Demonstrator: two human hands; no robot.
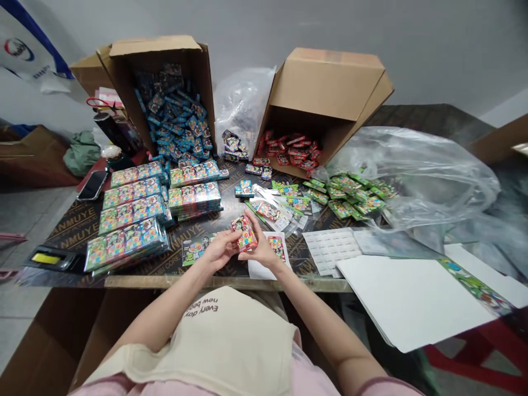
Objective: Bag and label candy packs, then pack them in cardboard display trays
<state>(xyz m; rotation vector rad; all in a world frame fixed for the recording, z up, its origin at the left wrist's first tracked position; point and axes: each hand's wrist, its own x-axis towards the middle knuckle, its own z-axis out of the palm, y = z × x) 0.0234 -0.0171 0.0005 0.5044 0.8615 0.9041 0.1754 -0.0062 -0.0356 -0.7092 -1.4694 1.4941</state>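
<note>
From the head camera, both hands meet over the near edge of the dark table (82,220), just above the person's lap. The left hand (219,250) and the right hand (260,248) together hold a small red packet (245,233) with coloured dots, tilted, with fingers of both hands clamped on it: the left at its lower left end, the right along its right side and over its top. Under the right hand lies a white sheet (258,269) with another small packet (277,247) on it. To the left are rows of wrapped bundles (126,228) of blue and green packets, stacked side by side. Behind them an open cardboard box (165,93) lies on its side, full of blue packets, and a second tipped box (330,93) further right spills red packets (291,148). Green packets (350,195) lie beside a big clear plastic bag (421,176). White cardboard sheets (408,297) overhang the table edge at the right. A phone (93,185) rests at the far left.
</note>
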